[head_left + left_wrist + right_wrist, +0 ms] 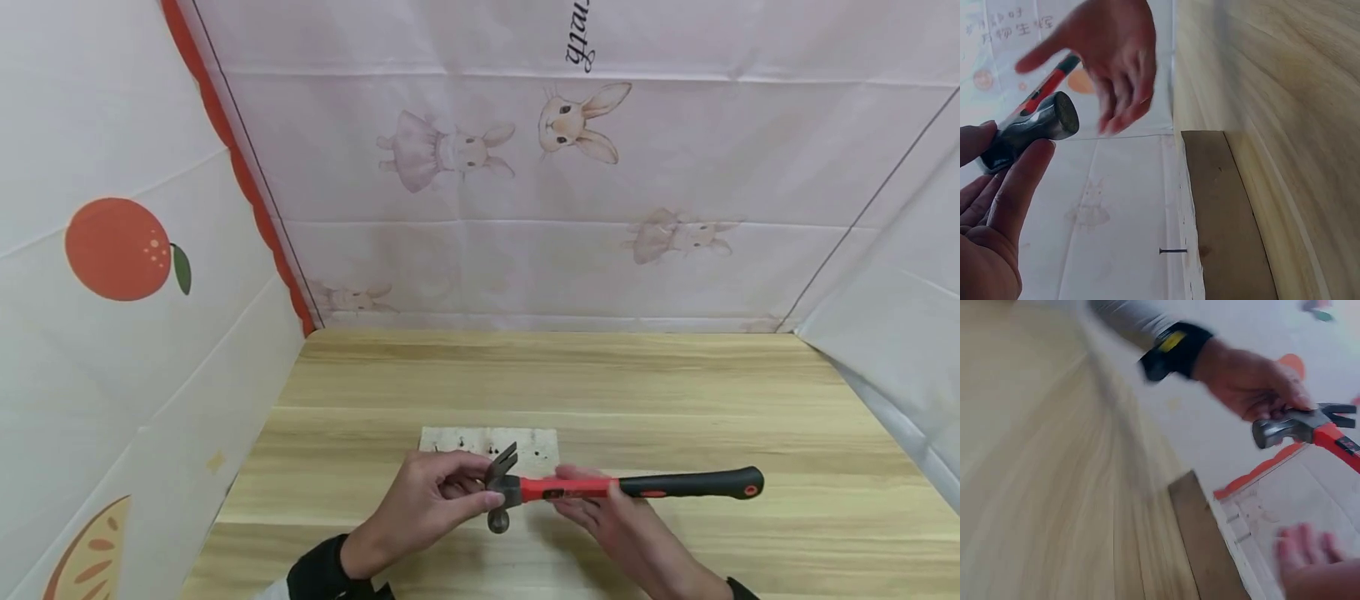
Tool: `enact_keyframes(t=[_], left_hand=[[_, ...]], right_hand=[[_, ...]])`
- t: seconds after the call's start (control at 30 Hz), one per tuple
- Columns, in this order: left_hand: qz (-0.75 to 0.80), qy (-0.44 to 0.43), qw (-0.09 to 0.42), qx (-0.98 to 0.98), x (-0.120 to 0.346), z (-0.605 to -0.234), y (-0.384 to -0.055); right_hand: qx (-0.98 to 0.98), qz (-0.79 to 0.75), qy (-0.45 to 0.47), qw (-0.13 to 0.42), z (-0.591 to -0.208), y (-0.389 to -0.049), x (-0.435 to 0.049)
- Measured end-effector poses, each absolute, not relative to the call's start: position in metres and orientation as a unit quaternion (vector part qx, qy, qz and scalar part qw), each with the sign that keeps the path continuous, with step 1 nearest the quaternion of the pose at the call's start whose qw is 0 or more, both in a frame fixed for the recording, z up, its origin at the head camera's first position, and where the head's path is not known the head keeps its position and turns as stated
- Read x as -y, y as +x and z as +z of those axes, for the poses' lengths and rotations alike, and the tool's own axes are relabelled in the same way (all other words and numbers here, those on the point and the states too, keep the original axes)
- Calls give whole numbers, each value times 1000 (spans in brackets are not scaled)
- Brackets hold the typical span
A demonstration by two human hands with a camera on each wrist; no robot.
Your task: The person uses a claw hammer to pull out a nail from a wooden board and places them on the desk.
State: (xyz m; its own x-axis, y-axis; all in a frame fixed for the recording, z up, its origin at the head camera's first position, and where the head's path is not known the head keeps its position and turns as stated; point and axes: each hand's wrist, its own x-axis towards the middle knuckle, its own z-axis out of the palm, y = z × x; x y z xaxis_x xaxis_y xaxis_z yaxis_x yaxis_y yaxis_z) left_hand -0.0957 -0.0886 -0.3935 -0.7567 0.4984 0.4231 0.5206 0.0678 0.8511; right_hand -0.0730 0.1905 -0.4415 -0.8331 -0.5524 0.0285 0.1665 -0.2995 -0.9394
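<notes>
A claw hammer (690, 484) with a red and black handle lies crosswise above the table, its grip end to the right. My left hand (431, 502) pinches its steel head between thumb and fingers, the claw up and the round face toward me. My right hand (633, 533) is beside the handle, fingers straight and thumb spread; the left wrist view shows its palm (1119, 47) with nothing gripped. Beyond the hands lies a pale flat wooden board (543, 440), partly hidden by the left hand. From its face stands a nail (1172, 250).
The board rests on a wood-grain table (675, 383). Printed cloth hangs at the back (465, 250) and along the left side (90, 367), with more white cloth (900, 317) on the right. Dark holes or nail heads mark the board.
</notes>
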Motion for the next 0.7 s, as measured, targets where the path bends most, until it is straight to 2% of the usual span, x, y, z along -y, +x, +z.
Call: enact_keyframes(t=[0.1,0.27,0.5,0.7], left_hand=[[-589,-351,13,728,88,-391,-95],[-587,-344,13,733,89,-407,-100],[-591,-345,-18,729,91,-419,-107],[-595,-352,-53,720,90,-409,-101]], right_hand=[[-394,-861,-237,218,-445,-76,-193],[-256,-925,-226,167,-442,-78,-188],[-189,-939,-244,149,-426,-80,-184],[-190,-927,-299,126,-415,-82,-179]])
